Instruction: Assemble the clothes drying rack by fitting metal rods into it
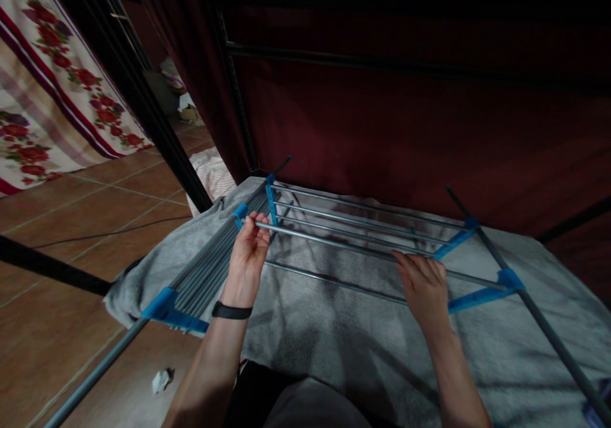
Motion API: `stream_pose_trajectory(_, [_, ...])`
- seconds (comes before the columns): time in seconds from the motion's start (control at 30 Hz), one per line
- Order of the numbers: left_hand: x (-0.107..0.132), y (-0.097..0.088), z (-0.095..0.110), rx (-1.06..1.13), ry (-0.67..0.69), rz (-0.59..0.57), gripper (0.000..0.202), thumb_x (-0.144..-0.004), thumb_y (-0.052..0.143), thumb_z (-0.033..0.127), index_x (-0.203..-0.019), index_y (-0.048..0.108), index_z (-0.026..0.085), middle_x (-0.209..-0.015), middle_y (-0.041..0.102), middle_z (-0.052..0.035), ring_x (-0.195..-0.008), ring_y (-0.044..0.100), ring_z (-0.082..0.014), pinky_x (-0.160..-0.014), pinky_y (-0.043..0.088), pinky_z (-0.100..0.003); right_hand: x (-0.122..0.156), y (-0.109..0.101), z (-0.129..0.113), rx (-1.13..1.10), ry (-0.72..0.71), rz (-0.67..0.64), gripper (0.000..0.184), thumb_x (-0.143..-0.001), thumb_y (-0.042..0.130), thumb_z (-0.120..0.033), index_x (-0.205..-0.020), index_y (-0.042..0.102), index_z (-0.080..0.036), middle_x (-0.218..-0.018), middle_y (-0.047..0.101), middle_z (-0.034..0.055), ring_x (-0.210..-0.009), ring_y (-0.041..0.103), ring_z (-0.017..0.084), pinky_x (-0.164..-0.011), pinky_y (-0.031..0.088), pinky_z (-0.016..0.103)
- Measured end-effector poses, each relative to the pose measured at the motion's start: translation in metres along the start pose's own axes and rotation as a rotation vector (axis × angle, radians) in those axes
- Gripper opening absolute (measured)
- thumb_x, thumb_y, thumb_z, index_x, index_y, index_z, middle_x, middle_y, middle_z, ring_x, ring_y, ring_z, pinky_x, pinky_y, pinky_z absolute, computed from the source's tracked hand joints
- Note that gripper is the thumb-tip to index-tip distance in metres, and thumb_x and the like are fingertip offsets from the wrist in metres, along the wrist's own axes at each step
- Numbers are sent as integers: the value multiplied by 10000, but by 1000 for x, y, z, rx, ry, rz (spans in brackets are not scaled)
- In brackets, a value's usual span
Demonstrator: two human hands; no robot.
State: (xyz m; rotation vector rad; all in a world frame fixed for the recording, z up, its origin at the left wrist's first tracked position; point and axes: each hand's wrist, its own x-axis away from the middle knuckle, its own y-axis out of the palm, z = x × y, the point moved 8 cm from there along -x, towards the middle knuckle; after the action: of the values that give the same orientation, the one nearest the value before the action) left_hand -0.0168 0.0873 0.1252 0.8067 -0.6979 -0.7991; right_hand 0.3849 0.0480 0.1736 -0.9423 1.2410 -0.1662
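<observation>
A drying rack of grey metal rods [344, 224] with blue plastic connectors [172, 307] lies over a grey cloth [334, 339] on the floor. My left hand [248, 256] is closed around the left end of one rod, close to a blue connector [240, 212]. A black band sits on that wrist. My right hand [422, 285] grips the same rod further right, beside the blue bracket [477, 297] of the right side rail. Several more rods lie bundled along the left rail.
A dark red fabric wardrobe [405, 116] with black frame poles stands right behind the rack. Brown floor tiles [71, 224] spread to the left, with a crumpled white scrap [161, 380] on them. A floral cloth [48, 97] hangs at the far left. A black cable crosses the tiles.
</observation>
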Motion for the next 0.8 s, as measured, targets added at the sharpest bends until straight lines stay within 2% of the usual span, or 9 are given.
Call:
stream_pose_trajectory(0.23, [2,0,1,-41,-23,7,218,-1052,551,120,-908,712,151,-892,753,-39,-755,710,-89,-690,586,-171,0,1,0,15,0,9,286,-1054,552,-237,-1326,642,-225,-1016,748,54,-911,638,229,-932,423,385])
stream_pose_trajectory(0.43, [2,3,0,-14,-34,24,201,-1057,549,126,-915,691,142,-866,755,-33,-729,719,-88,-679,581,-168,-2,1,2,-37,25,17,160,-1068,538,-289,-1146,656,-215,-965,748,57,-891,649,235,-898,429,380])
stream_pose_trajectory(0.8, [-5,0,-5,51,-49,-5,179,-1064,551,145,-956,693,153,-821,738,-12,-728,712,-82,-735,602,-176,-3,1,5,-52,21,5,160,-1058,550,-277,-1155,667,-229,-978,765,45,-898,665,233,-884,437,375])
